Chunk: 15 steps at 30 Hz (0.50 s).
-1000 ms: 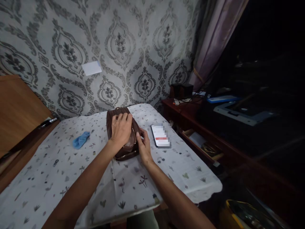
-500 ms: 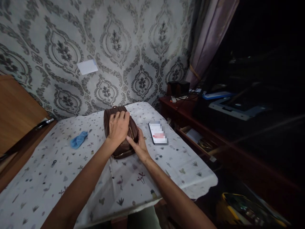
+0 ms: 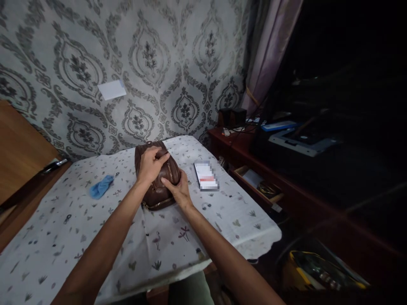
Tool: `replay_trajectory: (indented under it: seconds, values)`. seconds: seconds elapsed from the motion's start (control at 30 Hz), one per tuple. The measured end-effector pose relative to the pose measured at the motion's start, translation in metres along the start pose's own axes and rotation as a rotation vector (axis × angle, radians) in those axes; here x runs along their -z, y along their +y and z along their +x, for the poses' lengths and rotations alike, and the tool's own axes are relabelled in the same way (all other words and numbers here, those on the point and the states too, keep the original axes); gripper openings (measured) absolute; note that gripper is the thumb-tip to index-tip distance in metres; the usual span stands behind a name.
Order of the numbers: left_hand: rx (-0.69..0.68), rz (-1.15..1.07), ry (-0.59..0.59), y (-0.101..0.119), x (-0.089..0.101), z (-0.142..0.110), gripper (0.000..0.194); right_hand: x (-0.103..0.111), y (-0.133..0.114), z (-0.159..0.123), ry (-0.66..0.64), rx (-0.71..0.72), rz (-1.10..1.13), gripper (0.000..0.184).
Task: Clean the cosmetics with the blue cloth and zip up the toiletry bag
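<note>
A brown leather bag (image 3: 155, 192) lies on a table covered with a white patterned cloth (image 3: 95, 237). My left hand (image 3: 149, 164) rests on top of the bag with its fingers curled over the upper part, gripping it. My right hand (image 3: 176, 188) presses against the bag's right side, thumb on the leather near the zip, fingers wrapped round the edge. A phone (image 3: 206, 176) with a lit screen lies face up just right of the bag. A blue cloth (image 3: 101, 187) lies to the bag's left.
Patterned wallpaper with a white card (image 3: 111, 90) rises behind the table. A wooden panel (image 3: 19, 148) stands at the left. A dark wooden sideboard (image 3: 254, 169) with an open drawer, devices and cables runs along the right. A yellow container (image 3: 314, 269) sits on the floor.
My left hand has gone from lying flat on the bag to curling its fingers round the top. My right hand has slid up onto the bag's side. The view drifted right.
</note>
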<state>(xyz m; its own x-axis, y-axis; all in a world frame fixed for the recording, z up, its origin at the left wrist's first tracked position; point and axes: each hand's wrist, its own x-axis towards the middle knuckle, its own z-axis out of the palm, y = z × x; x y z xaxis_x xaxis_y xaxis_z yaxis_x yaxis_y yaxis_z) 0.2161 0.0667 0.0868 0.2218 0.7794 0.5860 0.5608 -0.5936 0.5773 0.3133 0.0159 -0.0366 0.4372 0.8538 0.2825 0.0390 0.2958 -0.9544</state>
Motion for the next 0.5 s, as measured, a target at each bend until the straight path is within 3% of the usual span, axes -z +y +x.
replay_trajectory:
  seconds: [0.17, 0.27, 0.4, 0.5]
  values:
    - [-0.019, -0.088, -0.011, 0.004, 0.004, -0.006, 0.013, 0.006, -0.003, 0.001, -0.053, -0.011, -0.026, 0.073]
    - [0.028, -0.091, -0.077, 0.006, 0.013, -0.003, 0.019, 0.009, -0.006, 0.0, -0.091, -0.006, 0.001, 0.077]
    - [-0.002, -0.067, -0.223, -0.002, 0.037, 0.008, 0.028, 0.009, -0.011, -0.002, -0.121, 0.021, 0.046, 0.079]
    - [-0.011, 0.032, -0.206, -0.015, 0.058, 0.016, 0.042, 0.01, -0.014, -0.002, -0.127, 0.025, 0.065, 0.075]
